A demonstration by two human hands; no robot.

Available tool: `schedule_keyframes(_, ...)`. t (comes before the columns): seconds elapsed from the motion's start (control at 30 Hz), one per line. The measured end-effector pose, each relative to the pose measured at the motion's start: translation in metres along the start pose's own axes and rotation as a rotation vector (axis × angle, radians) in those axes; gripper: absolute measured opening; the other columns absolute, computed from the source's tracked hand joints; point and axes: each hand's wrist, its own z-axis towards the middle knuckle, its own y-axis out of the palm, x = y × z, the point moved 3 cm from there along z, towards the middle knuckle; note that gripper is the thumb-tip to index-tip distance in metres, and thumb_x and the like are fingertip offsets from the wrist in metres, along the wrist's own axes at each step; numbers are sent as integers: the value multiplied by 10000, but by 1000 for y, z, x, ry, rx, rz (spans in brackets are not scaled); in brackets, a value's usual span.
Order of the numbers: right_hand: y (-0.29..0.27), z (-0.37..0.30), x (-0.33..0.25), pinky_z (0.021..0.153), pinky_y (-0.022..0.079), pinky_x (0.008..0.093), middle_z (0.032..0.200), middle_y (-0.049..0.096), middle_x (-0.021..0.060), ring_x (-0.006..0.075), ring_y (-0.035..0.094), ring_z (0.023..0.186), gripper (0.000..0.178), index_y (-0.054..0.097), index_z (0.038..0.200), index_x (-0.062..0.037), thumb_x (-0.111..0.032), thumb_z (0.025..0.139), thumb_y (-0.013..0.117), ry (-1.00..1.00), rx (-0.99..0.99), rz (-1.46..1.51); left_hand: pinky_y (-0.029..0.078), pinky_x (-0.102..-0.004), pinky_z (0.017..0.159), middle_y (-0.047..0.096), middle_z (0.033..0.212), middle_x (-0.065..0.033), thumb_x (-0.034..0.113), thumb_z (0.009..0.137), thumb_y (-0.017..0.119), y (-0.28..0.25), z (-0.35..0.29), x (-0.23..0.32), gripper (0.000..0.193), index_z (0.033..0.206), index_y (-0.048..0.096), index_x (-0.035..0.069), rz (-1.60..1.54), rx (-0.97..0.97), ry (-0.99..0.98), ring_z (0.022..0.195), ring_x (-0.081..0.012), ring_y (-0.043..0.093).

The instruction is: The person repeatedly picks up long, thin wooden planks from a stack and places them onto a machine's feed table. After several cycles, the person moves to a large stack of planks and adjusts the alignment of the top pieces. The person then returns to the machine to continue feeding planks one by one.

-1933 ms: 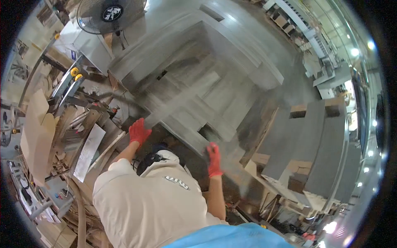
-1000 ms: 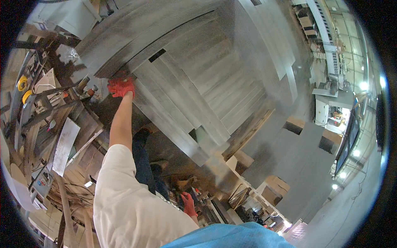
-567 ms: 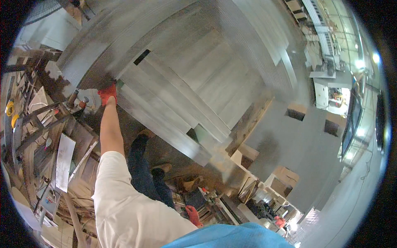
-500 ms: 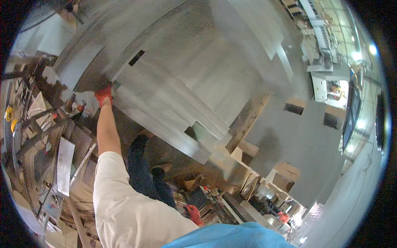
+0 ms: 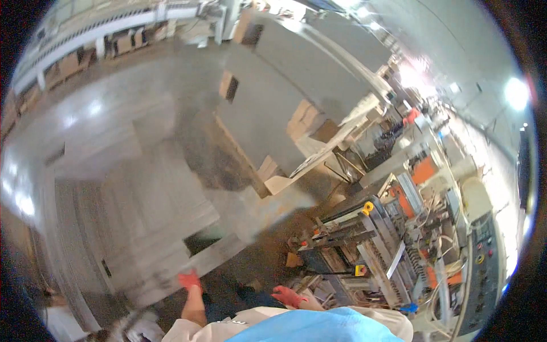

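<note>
My left hand (image 5: 190, 280) wears a red glove and is at the near edge of a stack of grey boards (image 5: 154, 211). Motion smears its fingers, so whether it grips the edge is unclear. A dark rectangular gap (image 5: 202, 241) shows in the boards just beyond it. Also in a red glove, my right hand (image 5: 289, 296) hangs close to my body, its fingers loosely apart and nothing visible in them. It is nearest to the machinery on the right.
Grey panels with brown cardboard-like blocks (image 5: 305, 118) stand on a pallet (image 5: 279, 185) ahead. To the right is a machine (image 5: 370, 251) with rails, cables and a control panel (image 5: 480, 268). A long conveyor-like frame (image 5: 102, 43) runs along the far left.
My view has swung right, bringing the machine into sight. My left hand has gone from the boards' far-left side to their near edge. My right hand remains near my body.
</note>
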Motion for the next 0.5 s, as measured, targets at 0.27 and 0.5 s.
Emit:
schedule_keyframes(0.27, -64, -38, 84, 951, 530, 398, 1194, 707, 151, 279, 673, 1104, 467, 650, 1258, -46, -376, 936, 722, -48, 346, 278, 280, -400, 1229, 431, 1584, -150, 414, 1060, 529, 87, -189, 425, 601, 1516, 451, 29, -271, -434, 1174, 1474, -271, 383)
schedule_keyframes(0.5, -117, -60, 137, 896, 546, 393, 1189, 710, 144, 323, 688, 1062, 337, 660, 1231, -62, -239, 951, 721, -132, 781, 439, 461, -430, 1041, 618, 1323, -184, 345, 977, 701, -22, -495, 757, 589, 1408, 490, 3, -749, -397, 1553, 1238, -333, 587)
